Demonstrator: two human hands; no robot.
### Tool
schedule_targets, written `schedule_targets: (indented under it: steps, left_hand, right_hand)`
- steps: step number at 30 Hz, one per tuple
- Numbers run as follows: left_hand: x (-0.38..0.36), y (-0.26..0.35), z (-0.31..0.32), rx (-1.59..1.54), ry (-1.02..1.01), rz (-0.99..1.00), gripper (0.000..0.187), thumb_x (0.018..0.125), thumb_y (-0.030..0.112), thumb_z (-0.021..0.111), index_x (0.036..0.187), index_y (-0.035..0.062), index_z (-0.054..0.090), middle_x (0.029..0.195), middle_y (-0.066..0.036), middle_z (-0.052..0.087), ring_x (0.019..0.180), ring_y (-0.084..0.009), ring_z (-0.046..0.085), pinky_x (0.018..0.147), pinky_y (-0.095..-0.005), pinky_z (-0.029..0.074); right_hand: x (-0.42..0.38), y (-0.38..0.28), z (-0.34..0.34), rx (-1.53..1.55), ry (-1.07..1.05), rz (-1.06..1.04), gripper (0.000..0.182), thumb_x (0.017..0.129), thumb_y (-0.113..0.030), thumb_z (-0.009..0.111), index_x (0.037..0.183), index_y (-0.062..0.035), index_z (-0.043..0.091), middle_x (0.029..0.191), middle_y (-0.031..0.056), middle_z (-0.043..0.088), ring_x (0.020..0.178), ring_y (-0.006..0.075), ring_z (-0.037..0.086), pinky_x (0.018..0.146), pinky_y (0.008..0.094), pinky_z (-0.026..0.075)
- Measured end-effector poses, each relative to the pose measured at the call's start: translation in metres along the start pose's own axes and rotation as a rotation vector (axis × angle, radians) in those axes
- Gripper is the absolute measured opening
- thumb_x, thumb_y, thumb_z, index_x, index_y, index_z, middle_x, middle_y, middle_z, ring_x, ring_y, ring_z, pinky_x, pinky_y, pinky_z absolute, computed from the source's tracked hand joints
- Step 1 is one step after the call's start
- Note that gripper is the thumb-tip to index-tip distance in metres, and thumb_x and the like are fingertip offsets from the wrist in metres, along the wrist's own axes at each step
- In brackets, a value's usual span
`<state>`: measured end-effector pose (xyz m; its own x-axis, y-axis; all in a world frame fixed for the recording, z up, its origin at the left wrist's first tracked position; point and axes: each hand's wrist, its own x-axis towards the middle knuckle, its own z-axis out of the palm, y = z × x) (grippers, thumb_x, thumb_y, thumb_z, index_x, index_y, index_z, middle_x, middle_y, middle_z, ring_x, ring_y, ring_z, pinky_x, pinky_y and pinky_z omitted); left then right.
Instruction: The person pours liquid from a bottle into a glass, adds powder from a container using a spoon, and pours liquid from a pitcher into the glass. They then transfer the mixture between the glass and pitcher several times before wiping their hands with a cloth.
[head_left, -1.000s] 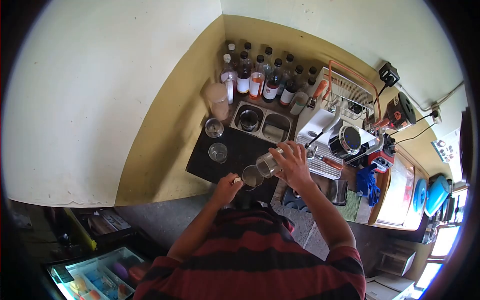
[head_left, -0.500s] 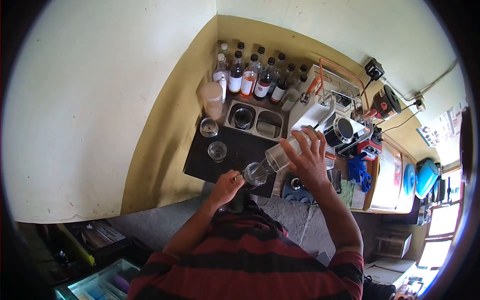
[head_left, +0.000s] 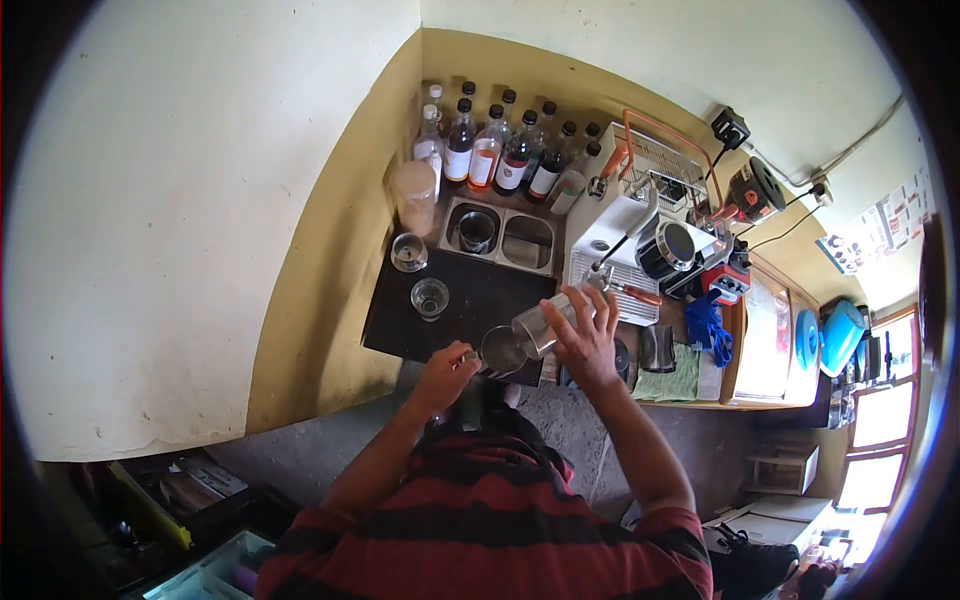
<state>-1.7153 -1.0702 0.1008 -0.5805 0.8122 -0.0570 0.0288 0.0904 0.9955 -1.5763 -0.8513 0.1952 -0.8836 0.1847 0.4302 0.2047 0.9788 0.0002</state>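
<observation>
My left hand is closed around the handle of a round grey pitcher, held over the front edge of the dark counter mat. In my right hand is a clear glass bottle, tilted down to the left with its mouth right at the pitcher's rim. My fingers wrap over its upper side. Behind the pitcher, a drinking glass stands on the black mat. Another clear glass is farther back, beside a tall beige-lidded container.
Several dark-capped bottles line the back corner. Two steel bins are set before them, one holding a dark cup. To the right is an espresso machine with a wooden-handled portafilter. A green cloth lies nearer the front.
The tilted bottle has come slightly left and lower, closer over the pitcher. A clear stream seen earlier between bottle and pitcher no longer shows. The whole view has shifted a little.
</observation>
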Motion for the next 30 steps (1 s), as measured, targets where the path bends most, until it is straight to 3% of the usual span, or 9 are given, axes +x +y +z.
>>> schedule_targets:
  steps: [3,6,9,13,17,21,25,28,30]
  left_hand:
    - [-0.005,-0.007,0.004,0.002,0.009,-0.105,0.020,0.091,0.018,0.060,0.084,-0.0001,0.056,0.077,-0.007,0.048,0.071,-0.0183,0.047,0.066,-0.0349,0.038]
    - [-0.010,-0.028,0.006,0.071,-0.001,0.004,0.017,0.092,0.016,0.058,0.086,0.0003,0.055,0.081,-0.008,0.049,0.074,-0.0183,0.048,0.068,-0.0337,0.038]
    - [-0.025,-0.064,0.023,-0.042,0.145,0.053,0.017,0.095,0.016,0.055,0.087,0.0014,0.054,0.083,-0.005,0.049,0.077,-0.0156,0.048,0.071,-0.0313,0.039]
    - [-0.042,-0.073,0.042,-0.228,0.253,-0.162,0.020,0.098,0.019,0.051,0.084,0.0036,0.054,0.083,-0.001,0.048,0.077,-0.0116,0.047,0.072,-0.0281,0.039]
    - [-0.047,-0.087,0.051,-0.222,0.293,-0.178,0.022,0.098,0.021,0.050,0.083,0.0049,0.052,0.082,0.000,0.047,0.078,-0.0097,0.045,0.072,-0.0263,0.038]
    - [-0.034,-0.078,0.063,-0.401,0.383,-0.312,0.020,0.096,0.020,0.050,0.081,0.0059,0.051,0.079,0.000,0.045,0.077,-0.0106,0.044,0.073,-0.0271,0.037]
    - [-0.022,-0.060,0.061,-0.139,0.322,-0.095,0.018,0.090,0.015,0.050,0.076,0.0049,0.048,0.078,-0.002,0.043,0.077,-0.0133,0.043,0.075,-0.0295,0.037]
    - [-0.017,-0.062,0.070,-0.106,0.178,-0.073,0.018,0.087,0.014,0.051,0.073,0.0035,0.045,0.079,-0.003,0.043,0.078,-0.0158,0.043,0.077,-0.0302,0.036]
    - [-0.001,-0.060,0.082,-0.107,0.092,-0.121,0.018,0.085,0.013,0.052,0.072,0.0027,0.044,0.080,-0.004,0.043,0.078,-0.0170,0.043,0.080,-0.0292,0.037]
  right_hand:
    - [-0.018,0.001,0.031,0.358,-0.066,0.259,0.081,0.062,-0.011,0.083,0.136,-0.0158,0.051,0.136,0.0111,0.051,0.129,0.0336,0.046,0.111,0.0514,0.036]
    - [-0.040,-0.001,0.070,0.748,-0.128,0.561,0.082,0.062,-0.006,0.087,0.134,-0.0052,0.048,0.130,0.0151,0.055,0.122,0.0373,0.053,0.107,0.0435,0.043]
    - [-0.056,0.011,0.158,1.236,-0.042,0.897,0.079,0.066,-0.009,0.087,0.134,-0.0034,0.048,0.129,0.0163,0.054,0.124,0.0345,0.053,0.106,0.0420,0.044]
    - [-0.032,0.020,0.180,0.888,-0.121,0.585,0.076,0.073,-0.023,0.086,0.135,-0.0026,0.047,0.126,0.0179,0.056,0.122,0.0334,0.055,0.103,0.0417,0.045]
    - [-0.037,0.034,0.220,1.019,-0.236,0.676,0.081,0.072,-0.025,0.086,0.138,-0.0029,0.044,0.130,0.0192,0.054,0.126,0.0348,0.052,0.105,0.0427,0.044]
    - [-0.047,0.038,0.195,0.933,-0.200,0.549,0.086,0.071,-0.023,0.087,0.141,-0.0043,0.041,0.138,0.0199,0.048,0.133,0.0363,0.046,0.107,0.0435,0.042]
    - [-0.052,0.049,0.125,0.856,-0.187,0.174,0.091,0.070,-0.023,0.087,0.145,-0.0070,0.039,0.146,0.0242,0.036,0.131,0.0385,0.047,0.110,0.0454,0.040]
    - [-0.049,0.048,0.077,1.224,-0.422,0.024,0.092,0.066,-0.022,0.087,0.144,-0.0068,0.040,0.140,0.0212,0.044,0.127,0.0390,0.049,0.110,0.0438,0.040]
    - [-0.057,0.058,0.081,1.091,-0.535,0.002,0.089,0.065,-0.021,0.087,0.141,-0.0060,0.043,0.136,0.0185,0.049,0.125,0.0388,0.050,0.109,0.0436,0.041]
